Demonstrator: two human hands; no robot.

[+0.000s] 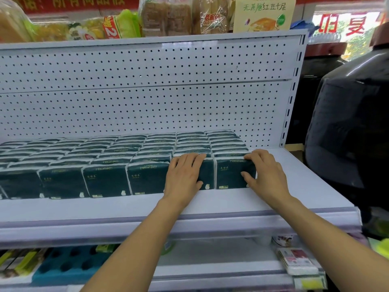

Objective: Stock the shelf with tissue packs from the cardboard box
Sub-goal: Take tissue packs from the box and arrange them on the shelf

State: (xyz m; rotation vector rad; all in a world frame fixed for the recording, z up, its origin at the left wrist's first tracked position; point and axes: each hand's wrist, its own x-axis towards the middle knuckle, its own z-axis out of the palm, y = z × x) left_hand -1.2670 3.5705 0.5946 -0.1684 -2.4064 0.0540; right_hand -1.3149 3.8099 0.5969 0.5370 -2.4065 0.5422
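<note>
The left hand (185, 175) lies flat, fingers straight, over one front pack (207, 173), while the right hand (266, 173) curls round the end pack (230, 173), thumb on its face. To seat them well, I would press both back evenly until flush with the front row of packs (105, 180) on the shelf (305, 182). No box shows; a dark jar (353, 133) crowds the right end.
</note>
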